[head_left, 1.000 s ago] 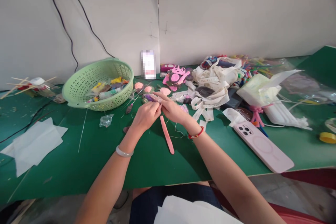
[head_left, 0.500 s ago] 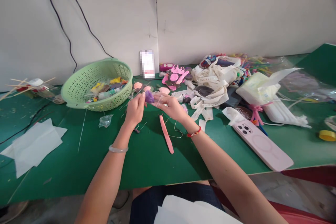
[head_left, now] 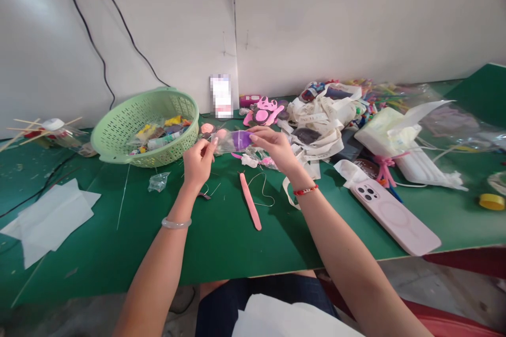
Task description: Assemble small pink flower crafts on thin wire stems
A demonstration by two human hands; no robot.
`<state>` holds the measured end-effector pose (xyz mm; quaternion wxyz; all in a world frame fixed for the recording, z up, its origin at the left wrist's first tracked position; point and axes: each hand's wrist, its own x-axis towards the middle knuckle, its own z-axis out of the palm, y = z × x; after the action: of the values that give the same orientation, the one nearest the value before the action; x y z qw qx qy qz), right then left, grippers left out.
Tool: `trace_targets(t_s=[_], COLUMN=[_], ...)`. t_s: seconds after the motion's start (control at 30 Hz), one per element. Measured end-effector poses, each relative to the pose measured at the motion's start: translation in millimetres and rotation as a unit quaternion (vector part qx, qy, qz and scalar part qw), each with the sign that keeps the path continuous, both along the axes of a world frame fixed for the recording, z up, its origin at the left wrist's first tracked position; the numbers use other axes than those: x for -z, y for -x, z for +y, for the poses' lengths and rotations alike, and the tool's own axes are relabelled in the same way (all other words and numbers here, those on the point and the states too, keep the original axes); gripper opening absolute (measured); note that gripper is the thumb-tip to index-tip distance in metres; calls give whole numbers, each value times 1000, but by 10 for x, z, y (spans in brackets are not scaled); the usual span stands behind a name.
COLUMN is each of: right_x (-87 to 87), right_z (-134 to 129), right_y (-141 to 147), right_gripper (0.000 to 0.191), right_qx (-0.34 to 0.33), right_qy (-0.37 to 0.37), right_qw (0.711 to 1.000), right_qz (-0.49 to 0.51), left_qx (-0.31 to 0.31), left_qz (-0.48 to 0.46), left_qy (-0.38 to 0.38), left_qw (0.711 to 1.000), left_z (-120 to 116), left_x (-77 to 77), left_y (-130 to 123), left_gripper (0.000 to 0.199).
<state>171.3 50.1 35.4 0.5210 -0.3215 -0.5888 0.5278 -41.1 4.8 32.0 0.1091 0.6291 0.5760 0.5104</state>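
Pinching opposite ends of 1 clear, purple-ended bag (head_left: 230,142), your left hand (head_left: 198,164) and right hand (head_left: 275,151) hold it beyond the pink strip (head_left: 250,202).

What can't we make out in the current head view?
All in the head view:
- Purple piece at the clear film: right end covered by fingers of the right hand; fine detail too small.
- Left hand: palm side hidden behind its own back.
- Upright screen: pixelated, unreadable.
- Green basket: lower contents hidden by its near wall.
- Pale item: cut off by the right edge.
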Motion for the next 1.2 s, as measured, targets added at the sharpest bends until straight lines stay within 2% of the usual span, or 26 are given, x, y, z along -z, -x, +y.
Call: trace_targets(t_s=[0.13,0.23,0.4,0.53,0.6,0.67,0.73,0.83,0.87,0.9,0.97,1.03,1.1,1.13,1.2], right_x=[-20,43,120,128,139,149,147,109,92,77,62,74,104,118,134], right_z=[5,12,-7,-69,-71,-22,73,216,238,238,176,68,-22,-41,-15], right_y=[-47,12,163,263,278,225,87,-186,-251,-285,-239,-69,117,177,179], right_gripper=[28,33,48,44,46,48,47,44,43,42,37,34,36,37,38], right_qx=[19,-1,53,-44,-58,-17,67,209,211,183,71,-50,-138,-156,-124], right_qy=[65,116,156,214,220,193,148,96,94,100,131,181,223,222,188], right_qw=[993,990,986,975,973,980,985,960,951,949,955,959,954,955,967], right_qz=[93,76,20,26,31,39,59,161,205,238,255,212,147,122,119], left_qx=[-42,-13,61,107,119,121,104,52,38,30,32,67,123,146,164], left_qz=[-32,-59,-108,-124,-111,-112,-141,-220,-243,-259,-259,-200,-107,-73,-43], left_qy=[0,20,23,16,16,27,31,4,-8,-17,-18,5,42,59,84], left_qw=[999,998,992,986,987,986,984,974,969,965,965,978,986,985,982], left_z=[40,57,65,54,50,62,94,160,175,183,169,120,60,34,4], left_x=[44,84,101,104,113,122,124,112,107,103,101,106,110,109,101], left_y=[26,-6,-63,-89,-95,-77,-24,85,109,118,81,-14,-119,-159,-191], left_gripper=[37,35,35,36,35,36,38,44,45,46,43,39,37,38,39])
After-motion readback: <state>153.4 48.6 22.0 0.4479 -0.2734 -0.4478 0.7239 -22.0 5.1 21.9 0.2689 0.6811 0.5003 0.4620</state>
